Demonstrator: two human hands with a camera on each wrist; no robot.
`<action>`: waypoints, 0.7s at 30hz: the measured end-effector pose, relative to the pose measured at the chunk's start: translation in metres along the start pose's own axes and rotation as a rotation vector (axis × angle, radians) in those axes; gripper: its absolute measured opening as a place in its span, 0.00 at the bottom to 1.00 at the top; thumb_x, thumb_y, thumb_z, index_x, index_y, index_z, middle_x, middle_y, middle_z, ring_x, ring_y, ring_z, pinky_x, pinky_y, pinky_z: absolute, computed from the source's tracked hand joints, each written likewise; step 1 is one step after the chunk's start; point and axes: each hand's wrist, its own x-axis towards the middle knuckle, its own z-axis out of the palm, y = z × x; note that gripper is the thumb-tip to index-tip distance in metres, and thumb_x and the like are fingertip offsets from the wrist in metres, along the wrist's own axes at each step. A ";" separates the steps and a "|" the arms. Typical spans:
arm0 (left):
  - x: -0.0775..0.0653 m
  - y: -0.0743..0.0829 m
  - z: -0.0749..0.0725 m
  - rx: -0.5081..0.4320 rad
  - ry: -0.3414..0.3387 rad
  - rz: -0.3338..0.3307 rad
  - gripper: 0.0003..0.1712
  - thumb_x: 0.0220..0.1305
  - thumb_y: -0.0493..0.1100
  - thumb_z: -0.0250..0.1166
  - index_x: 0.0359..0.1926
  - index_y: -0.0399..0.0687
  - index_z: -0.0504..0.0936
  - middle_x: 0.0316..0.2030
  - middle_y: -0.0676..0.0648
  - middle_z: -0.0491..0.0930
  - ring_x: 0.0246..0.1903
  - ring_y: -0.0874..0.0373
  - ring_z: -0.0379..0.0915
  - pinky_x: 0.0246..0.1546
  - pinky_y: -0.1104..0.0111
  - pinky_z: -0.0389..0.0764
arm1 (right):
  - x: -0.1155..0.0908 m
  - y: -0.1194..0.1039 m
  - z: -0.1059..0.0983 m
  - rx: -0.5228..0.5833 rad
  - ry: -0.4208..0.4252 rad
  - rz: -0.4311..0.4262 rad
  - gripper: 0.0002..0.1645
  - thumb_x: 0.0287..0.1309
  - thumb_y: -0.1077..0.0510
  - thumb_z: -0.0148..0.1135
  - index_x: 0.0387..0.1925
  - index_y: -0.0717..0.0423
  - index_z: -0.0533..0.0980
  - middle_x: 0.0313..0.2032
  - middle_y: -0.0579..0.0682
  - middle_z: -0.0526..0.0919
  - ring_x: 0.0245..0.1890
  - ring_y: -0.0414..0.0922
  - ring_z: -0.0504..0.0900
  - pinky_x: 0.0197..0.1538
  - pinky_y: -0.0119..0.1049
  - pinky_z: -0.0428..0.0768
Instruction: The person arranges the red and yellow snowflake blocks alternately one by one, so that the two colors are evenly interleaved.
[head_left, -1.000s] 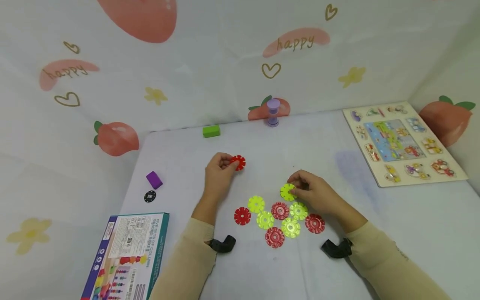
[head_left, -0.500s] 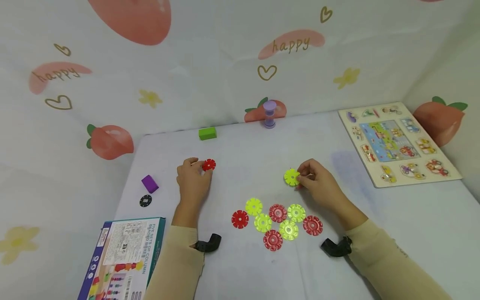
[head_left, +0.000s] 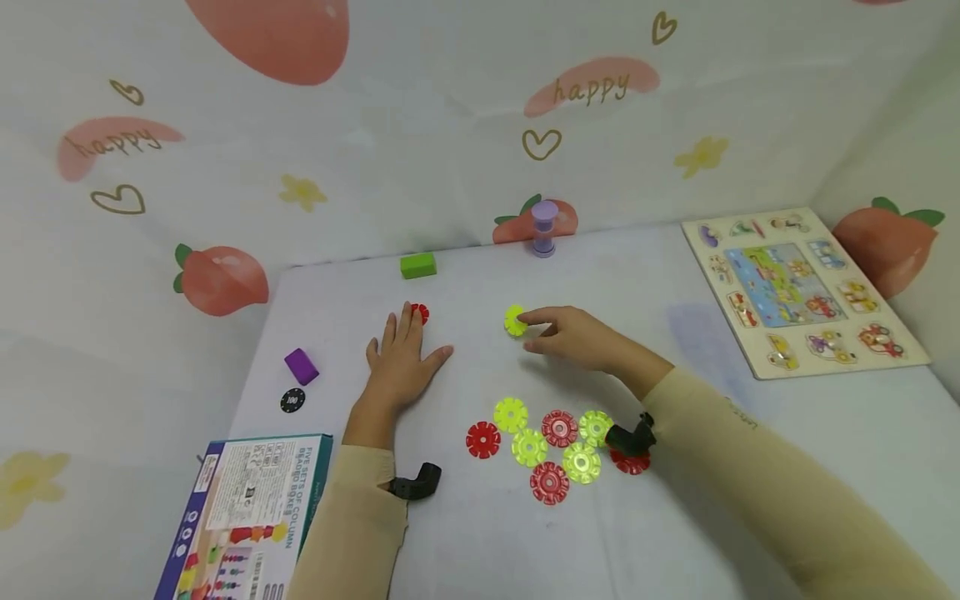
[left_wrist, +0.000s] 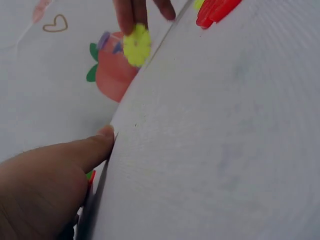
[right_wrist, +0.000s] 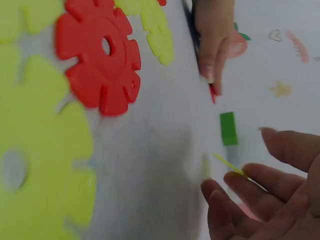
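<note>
At R hand [head_left: 576,338], yellow disc [head_left: 512,321]: face in head cam, edge-on R-wrist cam.

The left hand [head_left: 399,367] lies splayed, palm down, while the right hand [head_left: 576,337] points inward, its fingertips [head_left: 528,317] apart.

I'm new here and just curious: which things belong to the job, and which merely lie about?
Seemingly in use:
red disc at the left hand
yellow disc at the right hand
cluster of red and yellow discs

Just lying about:
green block
purple block
black chip
lilac spool-shaped thing
puzzle board
printed box
</note>
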 end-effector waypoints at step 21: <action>-0.001 -0.012 0.000 -0.019 0.097 0.021 0.51 0.62 0.71 0.51 0.75 0.48 0.49 0.75 0.49 0.42 0.72 0.47 0.32 0.62 0.40 0.40 | 0.041 -0.007 0.022 -0.969 -0.151 -0.253 0.38 0.68 0.39 0.49 0.74 0.37 0.51 0.74 0.42 0.45 0.72 0.54 0.42 0.63 0.60 0.55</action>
